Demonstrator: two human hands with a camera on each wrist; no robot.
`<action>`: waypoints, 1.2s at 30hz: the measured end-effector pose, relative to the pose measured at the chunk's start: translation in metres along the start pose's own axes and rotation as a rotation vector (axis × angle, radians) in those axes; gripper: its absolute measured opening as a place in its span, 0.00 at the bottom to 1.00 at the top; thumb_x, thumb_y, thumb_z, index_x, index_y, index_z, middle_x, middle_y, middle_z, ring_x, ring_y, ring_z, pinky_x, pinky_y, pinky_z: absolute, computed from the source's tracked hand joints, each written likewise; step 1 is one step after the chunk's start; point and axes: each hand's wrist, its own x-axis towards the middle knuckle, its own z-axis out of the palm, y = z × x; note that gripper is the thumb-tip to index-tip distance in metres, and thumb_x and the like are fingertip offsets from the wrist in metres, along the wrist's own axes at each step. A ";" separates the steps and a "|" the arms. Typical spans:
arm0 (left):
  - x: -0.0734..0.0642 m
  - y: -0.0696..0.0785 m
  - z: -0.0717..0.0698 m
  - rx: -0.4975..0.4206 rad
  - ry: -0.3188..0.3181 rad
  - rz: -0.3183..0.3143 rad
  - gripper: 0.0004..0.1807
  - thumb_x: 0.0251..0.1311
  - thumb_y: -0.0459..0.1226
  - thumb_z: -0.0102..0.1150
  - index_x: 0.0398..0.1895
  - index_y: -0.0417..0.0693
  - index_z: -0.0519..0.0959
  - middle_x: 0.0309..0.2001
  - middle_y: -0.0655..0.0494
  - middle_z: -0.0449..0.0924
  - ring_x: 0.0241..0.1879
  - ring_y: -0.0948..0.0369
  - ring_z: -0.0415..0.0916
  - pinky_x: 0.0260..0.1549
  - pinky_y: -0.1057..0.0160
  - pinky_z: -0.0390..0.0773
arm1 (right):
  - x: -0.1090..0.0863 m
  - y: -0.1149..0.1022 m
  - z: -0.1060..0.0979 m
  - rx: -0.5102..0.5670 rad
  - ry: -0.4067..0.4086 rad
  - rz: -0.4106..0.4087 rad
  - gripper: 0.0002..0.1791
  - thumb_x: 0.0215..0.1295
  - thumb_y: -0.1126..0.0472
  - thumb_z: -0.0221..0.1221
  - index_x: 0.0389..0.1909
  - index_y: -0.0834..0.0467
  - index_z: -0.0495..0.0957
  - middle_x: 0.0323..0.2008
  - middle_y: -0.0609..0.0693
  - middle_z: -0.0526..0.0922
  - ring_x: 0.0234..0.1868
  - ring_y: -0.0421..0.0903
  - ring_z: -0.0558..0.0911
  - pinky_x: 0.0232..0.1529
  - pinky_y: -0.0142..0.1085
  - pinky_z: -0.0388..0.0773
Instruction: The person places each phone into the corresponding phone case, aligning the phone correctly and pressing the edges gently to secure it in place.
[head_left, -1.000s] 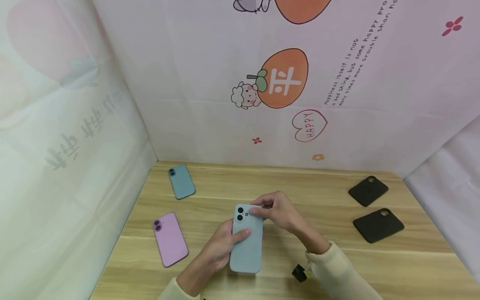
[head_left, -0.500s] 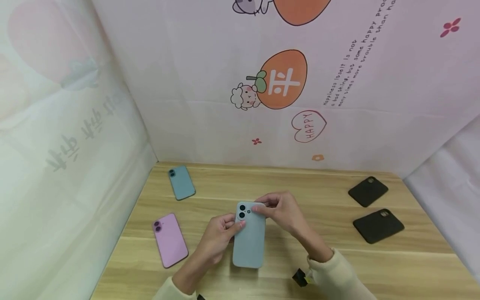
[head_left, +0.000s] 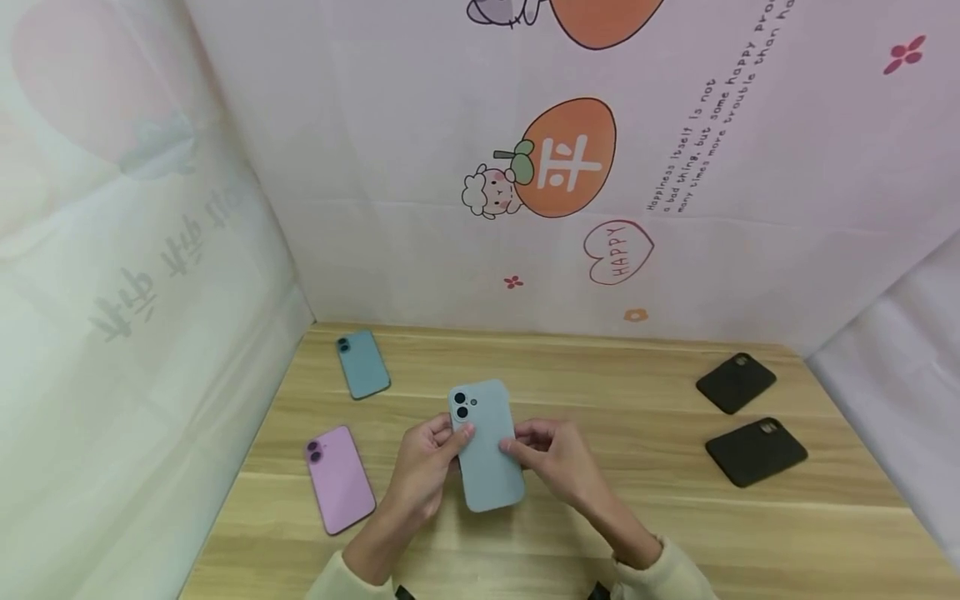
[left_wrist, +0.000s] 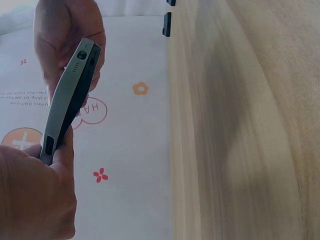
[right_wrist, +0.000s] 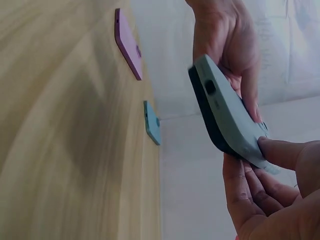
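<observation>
Near the left hand (head_left: 421, 463), a pink phone (head_left: 342, 483)

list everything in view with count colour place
Table: 1, light wood, below
Held phone: 1, pale blue, mid-picture in head view
Teal phone: 1, teal, table's far left
Lilac phone: 1, lilac, table's near left
Phone cases: 2, black, table's right
Printed cloth: count unclear, whitish, behind and beside table
Small pieces: 2, black, bottom edge
Left hand: 1, bare, gripping held phone's left edge
Right hand: 1, bare, pinching its right edge
Sleeves: 2, cream, bottom edge
</observation>
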 end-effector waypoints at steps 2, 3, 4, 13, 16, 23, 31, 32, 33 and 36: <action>0.000 0.000 0.000 -0.008 0.004 0.000 0.23 0.77 0.34 0.60 0.67 0.27 0.74 0.61 0.35 0.83 0.59 0.50 0.84 0.57 0.53 0.85 | -0.002 0.001 0.001 -0.009 -0.007 -0.004 0.09 0.68 0.66 0.70 0.42 0.70 0.87 0.37 0.60 0.91 0.35 0.47 0.90 0.37 0.40 0.90; 0.000 0.001 0.000 -0.012 0.001 -0.004 0.23 0.77 0.34 0.60 0.67 0.26 0.74 0.61 0.35 0.83 0.59 0.50 0.84 0.57 0.53 0.85 | -0.002 0.001 0.002 -0.016 -0.009 -0.008 0.09 0.68 0.66 0.70 0.42 0.70 0.87 0.36 0.59 0.91 0.35 0.46 0.90 0.37 0.41 0.90; 0.000 0.001 -0.001 -0.012 -0.009 -0.005 0.23 0.77 0.34 0.60 0.68 0.26 0.73 0.62 0.35 0.82 0.59 0.50 0.84 0.57 0.52 0.85 | -0.003 0.001 0.001 -0.025 -0.012 -0.017 0.09 0.68 0.66 0.70 0.42 0.70 0.86 0.36 0.59 0.91 0.34 0.46 0.89 0.36 0.43 0.90; 0.001 0.010 -0.014 -0.040 -0.183 -0.090 0.27 0.77 0.35 0.60 0.70 0.24 0.68 0.63 0.32 0.80 0.61 0.44 0.82 0.58 0.49 0.84 | -0.003 -0.006 -0.014 -0.143 -0.150 -0.119 0.07 0.68 0.66 0.70 0.39 0.67 0.88 0.31 0.52 0.89 0.30 0.40 0.85 0.33 0.31 0.86; 0.000 0.011 -0.018 -0.037 -0.204 -0.126 0.27 0.77 0.38 0.61 0.65 0.22 0.71 0.57 0.33 0.84 0.55 0.47 0.86 0.55 0.51 0.86 | -0.002 -0.009 -0.022 -0.206 -0.218 -0.168 0.05 0.68 0.64 0.71 0.36 0.64 0.88 0.27 0.47 0.87 0.27 0.37 0.82 0.29 0.29 0.83; -0.002 0.007 -0.023 0.003 -0.316 -0.182 0.25 0.78 0.39 0.59 0.61 0.20 0.75 0.50 0.38 0.87 0.48 0.50 0.89 0.49 0.52 0.88 | -0.001 -0.017 -0.037 -0.311 -0.406 -0.213 0.05 0.69 0.63 0.71 0.33 0.59 0.88 0.26 0.42 0.85 0.25 0.33 0.77 0.26 0.28 0.79; -0.003 0.000 -0.018 0.063 -0.446 -0.171 0.21 0.79 0.36 0.57 0.61 0.23 0.77 0.49 0.41 0.88 0.48 0.52 0.88 0.49 0.51 0.88 | -0.006 -0.024 -0.044 -0.389 -0.480 -0.224 0.05 0.72 0.60 0.68 0.38 0.57 0.90 0.31 0.41 0.88 0.27 0.31 0.81 0.28 0.29 0.82; -0.004 0.000 -0.019 0.059 -0.432 -0.164 0.21 0.80 0.36 0.56 0.61 0.24 0.77 0.50 0.42 0.88 0.48 0.52 0.88 0.49 0.51 0.88 | -0.005 -0.023 -0.043 -0.386 -0.458 -0.218 0.06 0.72 0.60 0.68 0.40 0.58 0.90 0.32 0.42 0.89 0.29 0.32 0.82 0.29 0.29 0.83; -0.004 0.001 -0.019 0.053 -0.413 -0.161 0.20 0.80 0.36 0.55 0.62 0.24 0.77 0.50 0.42 0.87 0.48 0.52 0.87 0.50 0.51 0.88 | -0.004 -0.021 -0.042 -0.382 -0.429 -0.221 0.07 0.72 0.60 0.68 0.42 0.59 0.90 0.33 0.44 0.89 0.30 0.33 0.83 0.30 0.30 0.84; -0.005 0.003 -0.020 0.042 -0.355 -0.141 0.21 0.81 0.37 0.54 0.63 0.25 0.76 0.49 0.45 0.87 0.48 0.55 0.87 0.49 0.55 0.89 | -0.002 -0.017 -0.041 -0.360 -0.329 -0.231 0.08 0.72 0.60 0.68 0.44 0.61 0.90 0.35 0.47 0.90 0.31 0.34 0.83 0.32 0.30 0.84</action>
